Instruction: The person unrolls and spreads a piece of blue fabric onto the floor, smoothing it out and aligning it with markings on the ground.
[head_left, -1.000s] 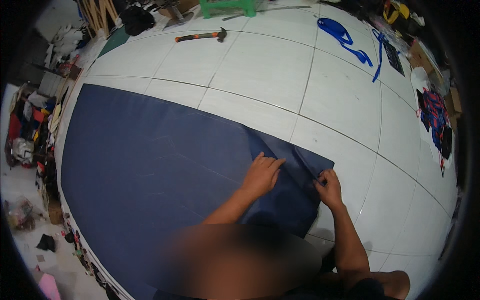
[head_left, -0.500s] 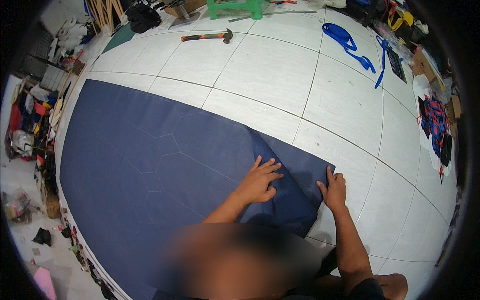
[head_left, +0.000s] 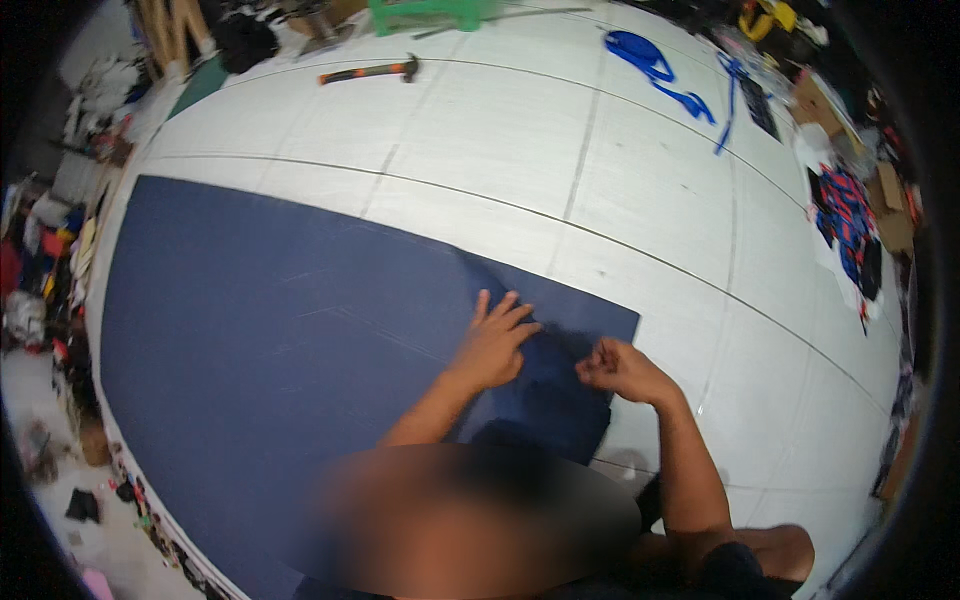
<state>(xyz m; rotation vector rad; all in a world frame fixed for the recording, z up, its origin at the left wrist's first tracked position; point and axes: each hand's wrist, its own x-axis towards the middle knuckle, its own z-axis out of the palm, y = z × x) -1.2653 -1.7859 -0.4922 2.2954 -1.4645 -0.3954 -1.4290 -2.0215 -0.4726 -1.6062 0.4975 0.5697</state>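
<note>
A large sheet of dark blue fabric [head_left: 280, 340] is spread flat on the white tiled floor [head_left: 620, 170], its far right corner lying just ahead of the person. The left hand [head_left: 495, 345] is pressed palm-down on the cloth with the fingers spread, close to the right edge. The right hand [head_left: 615, 368] is closed into a loose fist at that edge, the fingers seemingly pinched on the cloth; whether anything else is held in it cannot be told. The two hands are set near each other but not touching. A darker, slightly raised patch of cloth is seen between them, so the edge appears to be in the course of being folded or smoothed.

For this step to be done well, the cloth should be kept pinned by the flat hand while the edge is drawn taut by the other, so that no ripple is trapped. The pull is best kept level with the floor and in line with the edge, lest the corner be dragged askew.

Well apart, a hammer [head_left: 372, 71] is lying at the far side of the floor, and blue straps [head_left: 655, 68] are lying to the far right
</note>
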